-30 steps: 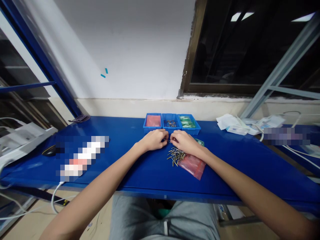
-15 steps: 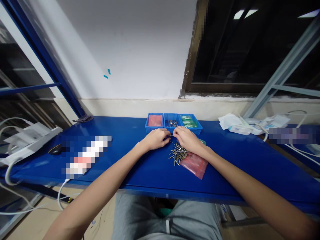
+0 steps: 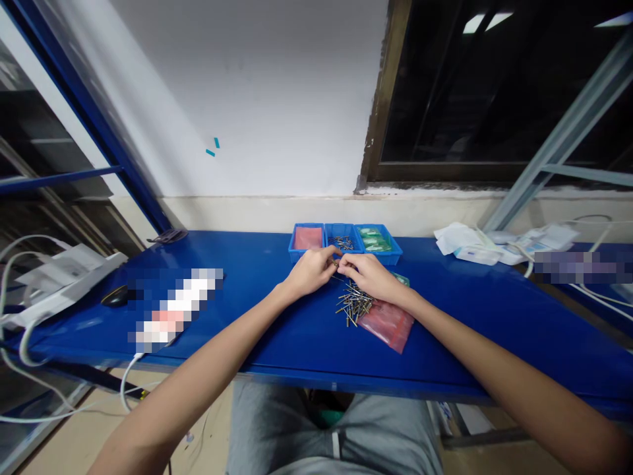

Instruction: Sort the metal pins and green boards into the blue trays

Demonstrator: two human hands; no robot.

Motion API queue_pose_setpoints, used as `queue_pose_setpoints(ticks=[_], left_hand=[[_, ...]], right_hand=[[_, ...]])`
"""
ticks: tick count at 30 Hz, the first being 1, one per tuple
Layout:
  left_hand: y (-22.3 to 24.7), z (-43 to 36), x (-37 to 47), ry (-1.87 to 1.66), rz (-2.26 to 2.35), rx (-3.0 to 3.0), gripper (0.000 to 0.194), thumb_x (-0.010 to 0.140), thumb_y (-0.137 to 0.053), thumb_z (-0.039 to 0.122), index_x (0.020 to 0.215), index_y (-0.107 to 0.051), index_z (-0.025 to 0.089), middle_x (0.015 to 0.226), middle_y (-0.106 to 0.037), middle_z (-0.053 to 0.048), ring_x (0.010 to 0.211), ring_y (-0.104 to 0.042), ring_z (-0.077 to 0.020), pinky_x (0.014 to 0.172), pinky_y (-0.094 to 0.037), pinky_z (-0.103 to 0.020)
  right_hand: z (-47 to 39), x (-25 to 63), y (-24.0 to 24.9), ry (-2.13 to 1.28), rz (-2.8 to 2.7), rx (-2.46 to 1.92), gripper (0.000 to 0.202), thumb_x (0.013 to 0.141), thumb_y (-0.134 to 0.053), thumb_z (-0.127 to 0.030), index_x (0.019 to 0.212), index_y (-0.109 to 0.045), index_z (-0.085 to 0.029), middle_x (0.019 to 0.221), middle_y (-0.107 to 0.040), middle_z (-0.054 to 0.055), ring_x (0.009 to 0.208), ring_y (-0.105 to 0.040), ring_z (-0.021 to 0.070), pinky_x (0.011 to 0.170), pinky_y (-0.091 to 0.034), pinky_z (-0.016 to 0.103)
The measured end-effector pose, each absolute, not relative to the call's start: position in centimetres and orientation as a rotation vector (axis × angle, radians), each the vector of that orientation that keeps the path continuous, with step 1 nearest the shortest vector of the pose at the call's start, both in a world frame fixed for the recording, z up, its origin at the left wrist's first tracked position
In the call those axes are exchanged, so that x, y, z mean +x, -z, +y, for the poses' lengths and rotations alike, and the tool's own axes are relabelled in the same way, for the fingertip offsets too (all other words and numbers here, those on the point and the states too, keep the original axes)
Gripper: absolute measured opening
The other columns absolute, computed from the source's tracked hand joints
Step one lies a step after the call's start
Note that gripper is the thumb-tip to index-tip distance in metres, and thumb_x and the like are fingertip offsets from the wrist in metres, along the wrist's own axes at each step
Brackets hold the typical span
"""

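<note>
My left hand (image 3: 313,269) and my right hand (image 3: 368,272) meet above the middle of the blue table, fingertips almost touching. Both are closed in a pinch around a small brass-coloured metal pin (image 3: 336,264), mostly hidden by the fingers. Just below my right hand lies a loose pile of thin metal pins (image 3: 355,303), some with brass-coloured ends. A red plastic bag (image 3: 390,324) lies flat beside the pile, partly under my right wrist. The edge of a green bag (image 3: 401,280) peeks out behind that wrist.
Behind my hands stand three joined blue bins: one with red bags (image 3: 307,238), one with metal pins (image 3: 341,243), one with green bags (image 3: 374,240). A black mouse (image 3: 115,296) and power strip (image 3: 64,287) lie left; white packets (image 3: 477,253) lie right.
My fingertips have drawn closer together around the pin, which showed between them before. My left hand has shifted slightly right; the pile and bags stay put.
</note>
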State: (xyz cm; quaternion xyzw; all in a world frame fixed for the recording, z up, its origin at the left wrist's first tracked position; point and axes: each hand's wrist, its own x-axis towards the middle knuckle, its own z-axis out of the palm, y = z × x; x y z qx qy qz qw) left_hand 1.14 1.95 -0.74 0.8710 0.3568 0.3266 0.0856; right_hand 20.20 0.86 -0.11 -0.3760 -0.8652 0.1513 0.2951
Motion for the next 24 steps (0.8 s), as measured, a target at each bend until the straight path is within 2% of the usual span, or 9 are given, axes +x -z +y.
queue_pose_setpoints(ticks=[6, 11, 13, 15, 17, 21, 24], left_hand=[[1.1, 2.2, 1.2, -1.1, 1.108, 2.583, 0.021, 0.093, -0.05, 0.014, 0.111, -0.06, 0.013, 0.077, -0.064, -0.001, 0.066, -0.058, -0.0128, 0.068, -0.049, -0.027], [0.9, 2.2, 1.0, -1.221, 1.003, 2.802, 0.031, 0.097, -0.05, 0.018, 0.127, -0.057, 0.015, 0.109, -0.061, -0.011, 0.101, -0.058, -0.0193, 0.092, -0.051, -0.036], [0.8, 2.2, 0.9, -1.262, 0.982, 2.858, 0.036, 0.098, -0.049, 0.019, 0.134, -0.053, 0.016, 0.117, -0.057, -0.012, 0.11, -0.055, -0.021, 0.097, -0.049, -0.038], [0.8, 2.3, 0.9, -1.293, 0.952, 2.878, 0.035, 0.099, -0.049, 0.021, 0.134, -0.053, 0.017, 0.117, -0.057, -0.012, 0.11, -0.054, -0.0204, 0.096, -0.05, -0.037], [0.8, 2.3, 1.0, -1.297, 0.931, 2.895, 0.029, 0.1, -0.049, 0.023, 0.127, -0.059, 0.016, 0.113, -0.058, -0.012, 0.105, -0.055, -0.0193, 0.092, -0.051, -0.035], [1.1, 2.3, 1.0, -1.235, 0.997, 2.966, 0.023, 0.1, -0.05, 0.029, 0.105, -0.069, 0.016, 0.1, -0.061, -0.009, 0.092, -0.056, -0.0185, 0.084, -0.052, -0.033], [1.3, 2.4, 1.0, -1.224, 1.047, 2.974, 0.023, 0.1, -0.052, 0.029, 0.101, -0.07, 0.016, 0.095, -0.063, -0.008, 0.088, -0.057, -0.0188, 0.08, -0.052, -0.033]], right_hand=[[0.6, 20.1, -0.2, -0.486, -2.178, -1.068, 0.016, 0.092, -0.056, -0.024, 0.078, -0.062, -0.018, 0.07, -0.064, 0.0, 0.063, -0.054, 0.0133, 0.062, -0.039, 0.026], [1.4, 20.5, -0.3, -0.607, -2.043, -1.091, 0.017, 0.09, -0.055, -0.025, 0.075, -0.061, -0.018, 0.072, -0.065, 0.003, 0.067, -0.058, 0.0148, 0.065, -0.044, 0.029], [1.5, 20.6, -0.5, -0.742, -1.98, -1.098, 0.02, 0.09, -0.055, -0.026, 0.072, -0.058, -0.019, 0.069, -0.063, 0.003, 0.063, -0.056, 0.014, 0.06, -0.044, 0.028], [1.4, 20.7, -0.7, -0.923, -1.923, -1.135, 0.024, 0.092, -0.053, -0.03, 0.07, -0.054, -0.019, 0.065, -0.06, 0.003, 0.054, -0.05, 0.0118, 0.051, -0.039, 0.028], [1.1, 20.7, -1.0, -1.08, -1.913, -1.147, 0.026, 0.093, -0.05, -0.033, 0.071, -0.053, -0.02, 0.065, -0.059, 0.003, 0.049, -0.045, 0.0101, 0.045, -0.034, 0.027], [0.7, 20.7, -1.3, -1.29, -1.869, -1.055, 0.027, 0.092, -0.053, -0.033, 0.069, -0.055, -0.019, 0.066, -0.059, 0.004, 0.051, -0.046, 0.0089, 0.042, -0.029, 0.025], [1.0, 20.9, -1.3, -1.477, -1.668, -0.98, 0.031, 0.091, -0.06, -0.04, 0.069, -0.059, -0.018, 0.064, -0.057, 0.003, 0.053, -0.046, 0.009, 0.042, -0.027, 0.024]])
